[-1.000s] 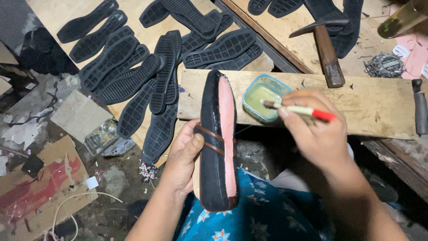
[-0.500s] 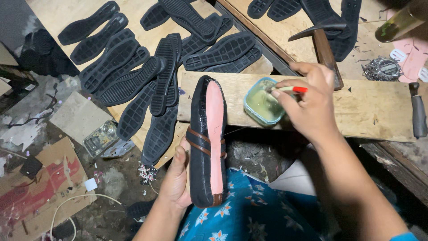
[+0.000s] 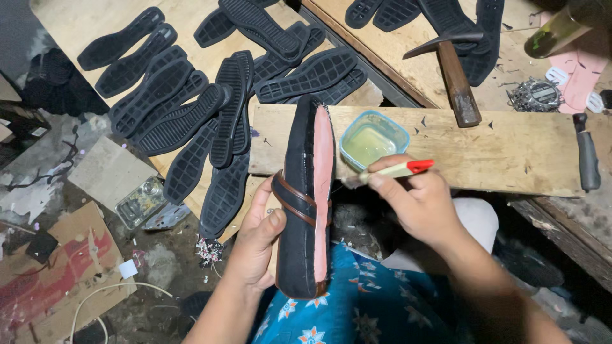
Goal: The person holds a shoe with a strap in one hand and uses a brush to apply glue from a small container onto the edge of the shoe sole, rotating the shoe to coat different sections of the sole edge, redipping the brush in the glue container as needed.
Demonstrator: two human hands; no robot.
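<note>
My left hand (image 3: 258, 236) grips a black shoe upper (image 3: 305, 197) with brown straps, turned on its side so its pink underside faces right. My right hand (image 3: 417, 200) holds a small brush (image 3: 389, 172) with a cream handle and a red end, its bristles just right of the shoe's pink face. Behind the brush, a blue-rimmed tub of yellowish glue (image 3: 373, 140) sits on a wooden plank (image 3: 510, 153).
Several black rubber soles (image 3: 223, 108) lie spread on a board at the left and back. A hammer (image 3: 454, 76) rests behind the plank, a dark-handled tool (image 3: 586, 156) at its right end. Cardboard and scraps litter the floor at left. Blue flowered cloth covers my lap.
My right hand drew the brush back from the glue tub toward the shoe. The shoe has shifted slightly in my left hand, pink side still showing.
</note>
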